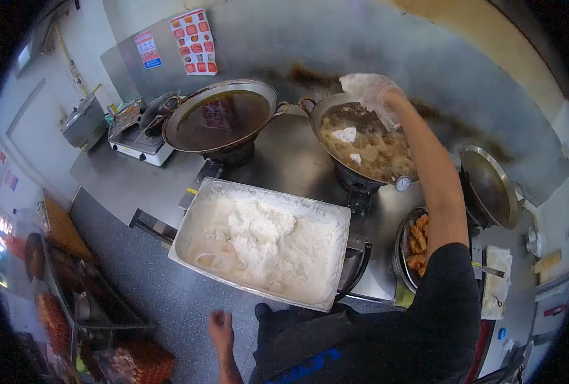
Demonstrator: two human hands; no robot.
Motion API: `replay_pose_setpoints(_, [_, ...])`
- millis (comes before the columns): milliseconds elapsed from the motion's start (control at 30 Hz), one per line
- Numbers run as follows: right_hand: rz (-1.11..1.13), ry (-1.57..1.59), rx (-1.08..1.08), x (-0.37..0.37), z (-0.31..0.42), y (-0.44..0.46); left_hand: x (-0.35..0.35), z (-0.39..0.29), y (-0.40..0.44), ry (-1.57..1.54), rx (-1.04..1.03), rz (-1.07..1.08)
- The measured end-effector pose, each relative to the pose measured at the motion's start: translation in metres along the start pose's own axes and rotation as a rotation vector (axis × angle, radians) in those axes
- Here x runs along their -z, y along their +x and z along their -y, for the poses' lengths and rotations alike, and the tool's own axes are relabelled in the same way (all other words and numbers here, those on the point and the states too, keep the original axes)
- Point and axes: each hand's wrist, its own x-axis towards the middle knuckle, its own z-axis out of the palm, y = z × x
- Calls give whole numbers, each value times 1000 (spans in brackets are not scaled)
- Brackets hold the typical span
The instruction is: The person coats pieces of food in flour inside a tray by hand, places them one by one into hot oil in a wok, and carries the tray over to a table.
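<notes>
My right hand (380,101), in a clear plastic glove, reaches over the frying wok (311,121) at the back right. White flour coats its finger end, and I cannot separate the fingers from anything held there. Below it, a white floured piece (344,134) and a smaller white bit (356,158) lie in bubbling oil. A dial thermometer (402,184) sits at the wok's front rim. My bare left hand (221,328) hangs low, fingers curled closed with nothing visible in them. In front of me a metal tray (265,297) holds heaped flour (259,221) with a few pinkish pieces partly buried.
A second wok of dark oil (223,118) stands left. Fried pieces (417,246) fill a bowl beside my right arm, partly hidden by it. Another wok (489,185) is at far right. A portable stove (137,144) and a lidded pot (84,121) are left. Egg trays (140,361) sit low left.
</notes>
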Motion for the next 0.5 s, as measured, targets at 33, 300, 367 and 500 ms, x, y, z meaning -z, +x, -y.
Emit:
replay_pose_setpoints(33, [17, -43, 147, 8, 9, -5, 0, -81, 10, -9, -87, 35])
replay_pose_setpoints(300, [-71, 1049, 136, -71, 151, -146, -91, -362, 21, -144, -1200, 195])
replay_pose_setpoints(367, [4, 1206, 148, -103, 162, -176, -101, -383, 13, -90, -1209, 186])
replay_pose_setpoints(500, [474, 1741, 370, -167, 113, -190, -104, -360, 12, -26, -1221, 78])
